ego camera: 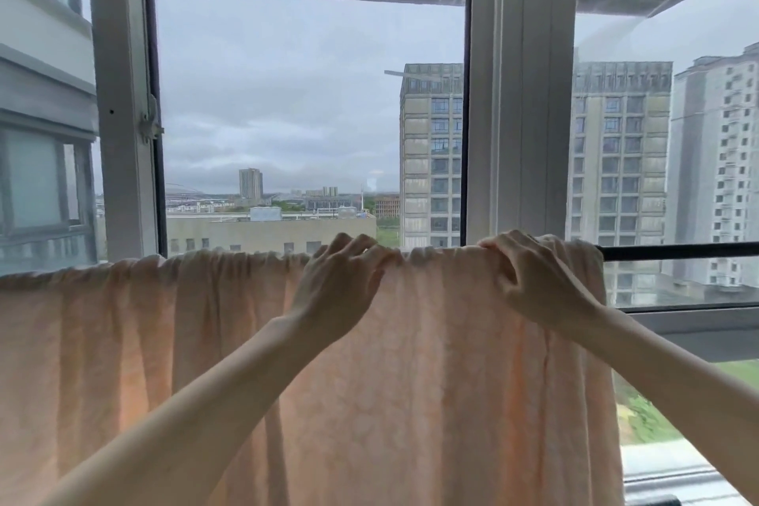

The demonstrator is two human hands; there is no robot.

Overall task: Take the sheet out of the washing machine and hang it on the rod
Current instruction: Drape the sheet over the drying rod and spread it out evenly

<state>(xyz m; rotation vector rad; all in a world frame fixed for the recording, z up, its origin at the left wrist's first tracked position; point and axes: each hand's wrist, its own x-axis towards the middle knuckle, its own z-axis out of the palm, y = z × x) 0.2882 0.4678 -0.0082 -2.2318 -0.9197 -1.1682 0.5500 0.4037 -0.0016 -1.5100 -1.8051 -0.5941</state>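
Observation:
A pale peach sheet with a faint pattern hangs over a dark horizontal rod, draped from the left edge of the view to about the right third. The cloth is bunched in folds along the top. My left hand pinches the sheet's top fold near the middle. My right hand grips the top fold further right, close to the sheet's right edge. Only the bare right end of the rod shows; the remainder is hidden under the cloth. The washing machine is out of view.
Directly behind the rod is a large window with white frames. Outside are tall apartment blocks and a cloudy sky. A window sill runs below the rod at the right.

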